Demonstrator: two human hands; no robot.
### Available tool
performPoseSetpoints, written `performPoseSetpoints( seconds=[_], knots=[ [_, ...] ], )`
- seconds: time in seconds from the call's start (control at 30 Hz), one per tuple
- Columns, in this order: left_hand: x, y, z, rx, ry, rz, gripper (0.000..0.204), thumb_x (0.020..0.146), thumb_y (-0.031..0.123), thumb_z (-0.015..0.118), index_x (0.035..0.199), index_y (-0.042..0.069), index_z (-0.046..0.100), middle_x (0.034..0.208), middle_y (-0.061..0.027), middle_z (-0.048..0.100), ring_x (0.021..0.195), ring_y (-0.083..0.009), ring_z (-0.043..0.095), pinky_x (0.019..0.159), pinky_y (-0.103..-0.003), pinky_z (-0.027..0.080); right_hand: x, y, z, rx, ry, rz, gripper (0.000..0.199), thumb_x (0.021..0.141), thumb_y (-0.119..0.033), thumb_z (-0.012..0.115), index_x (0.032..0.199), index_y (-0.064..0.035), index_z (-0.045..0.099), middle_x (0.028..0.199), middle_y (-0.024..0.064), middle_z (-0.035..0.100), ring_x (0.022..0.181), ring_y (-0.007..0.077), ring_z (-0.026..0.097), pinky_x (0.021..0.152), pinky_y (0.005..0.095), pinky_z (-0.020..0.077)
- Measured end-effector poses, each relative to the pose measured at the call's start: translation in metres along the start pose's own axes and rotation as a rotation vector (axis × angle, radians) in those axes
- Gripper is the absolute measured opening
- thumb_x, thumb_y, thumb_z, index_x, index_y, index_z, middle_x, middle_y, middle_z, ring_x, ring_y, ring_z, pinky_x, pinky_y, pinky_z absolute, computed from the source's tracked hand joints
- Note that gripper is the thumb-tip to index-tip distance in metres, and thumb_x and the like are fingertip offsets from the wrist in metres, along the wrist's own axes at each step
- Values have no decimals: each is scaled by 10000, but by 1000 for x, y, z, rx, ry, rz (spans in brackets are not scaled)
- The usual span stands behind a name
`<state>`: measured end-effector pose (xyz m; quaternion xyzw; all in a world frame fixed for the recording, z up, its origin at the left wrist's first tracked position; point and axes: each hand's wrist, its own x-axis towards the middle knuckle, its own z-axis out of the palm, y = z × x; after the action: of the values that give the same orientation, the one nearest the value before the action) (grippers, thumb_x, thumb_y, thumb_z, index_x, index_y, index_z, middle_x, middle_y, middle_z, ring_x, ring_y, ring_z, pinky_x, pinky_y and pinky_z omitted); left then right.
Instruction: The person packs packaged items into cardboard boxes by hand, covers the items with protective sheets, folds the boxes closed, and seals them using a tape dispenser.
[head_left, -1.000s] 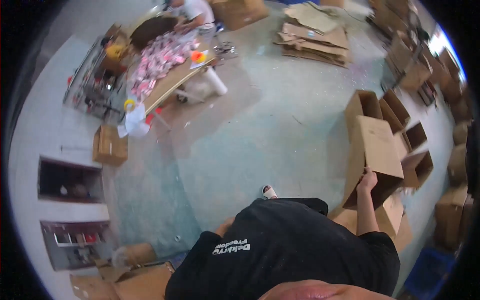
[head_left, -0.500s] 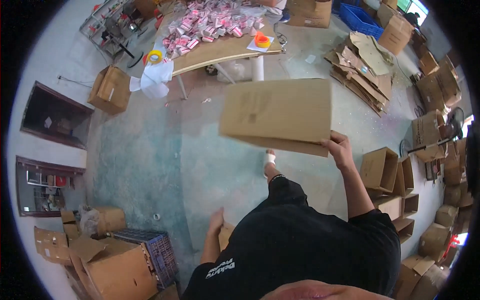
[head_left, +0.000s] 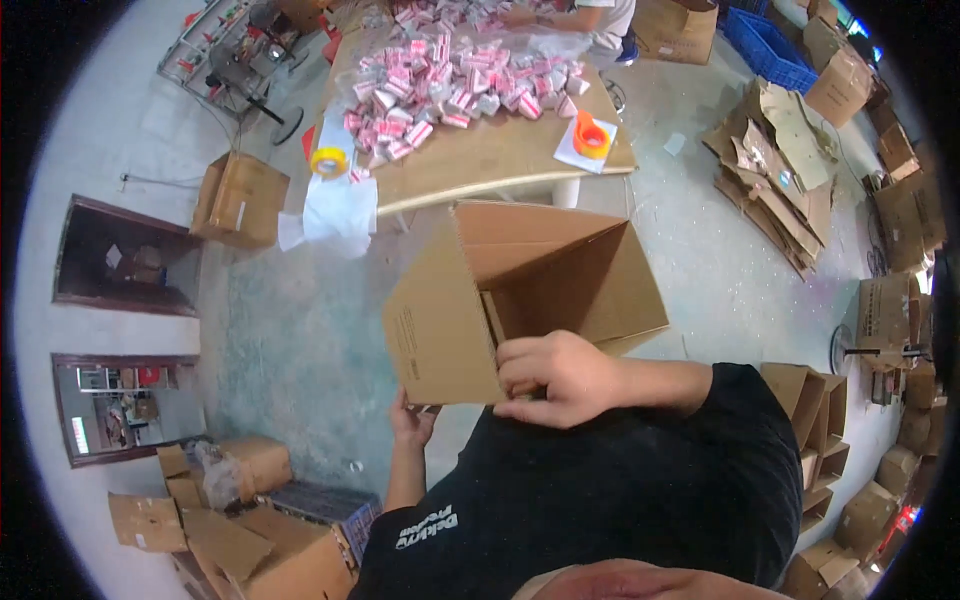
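Note:
A brown cardboard box (head_left: 435, 335) is tilted in front of me, its open end turned toward me and to the right, so its bare inner walls show. My right hand (head_left: 560, 380) is closed over the near edge of its opening, knuckles up. My left hand (head_left: 412, 422) grips the box's lower left corner from below; part of its fingers is hidden behind the cardboard. Beyond the box stands a wooden-topped table (head_left: 470, 182) heaped with small pink-and-white packets (head_left: 455, 85).
On the table lie a yellow tape roll (head_left: 329, 162) and an orange tape dispenser (head_left: 592, 138). Flattened cardboard (head_left: 775, 170) is piled at right, below a blue crate (head_left: 768, 48). Cartons (head_left: 240, 200) stand around the walls. Another person's arm (head_left: 560, 18) reaches over the table's far side.
The box has turned so its opening faces me, and it is nearer. My left hand has come up to its lower corner. My right hand has shifted left along with it. The table appears closer.

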<state>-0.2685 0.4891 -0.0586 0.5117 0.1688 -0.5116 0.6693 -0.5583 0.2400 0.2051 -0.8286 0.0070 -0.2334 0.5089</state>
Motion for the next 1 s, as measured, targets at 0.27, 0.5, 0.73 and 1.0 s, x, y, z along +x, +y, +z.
performPoseSetpoints(
  seconds=[0.27, 0.5, 0.73, 1.0],
  knots=[
    [200, 42, 89, -180, -308, -27, 520, 1025, 364, 314, 1348, -17, 456, 1318, -169, 522, 1204, -326, 509, 1048, -447, 422, 165, 38, -40, -129, -217, -118, 258, 833, -232, 679, 934, -16, 580, 950, 159, 539, 907, 345, 569, 737, 417, 490],
    [283, 221, 213, -9, -544, 203, 463, 1007, 401, 414, 1318, 71, 506, 1293, -103, 571, 1127, -293, 577, 913, -564, 487, 262, 140, -105, -422, -32, 120, 488, 811, -244, 709, 1207, -8, 548, 1209, 194, 556, 1156, 373, 526, 976, 441, 446],
    [316, 351, 290, 567, -443, -18, 466, 990, 327, 473, 1344, 24, 471, 1230, -154, 595, 1038, -290, 627, 807, -481, 554, 290, 208, -204, -638, 171, 592, 386, 854, -205, 680, 1175, -17, 577, 1146, 190, 606, 1090, 368, 574, 945, 421, 463],
    [324, 330, 319, 1003, -324, -391, 431, 1000, 350, 467, 1314, 61, 523, 1171, -100, 630, 1014, -220, 627, 869, -351, 509, 318, 266, -335, -342, 796, 562, 174, 935, -160, 595, 928, 1, 662, 812, 22, 662, 772, 99, 613, 740, 260, 498]
  ],
)
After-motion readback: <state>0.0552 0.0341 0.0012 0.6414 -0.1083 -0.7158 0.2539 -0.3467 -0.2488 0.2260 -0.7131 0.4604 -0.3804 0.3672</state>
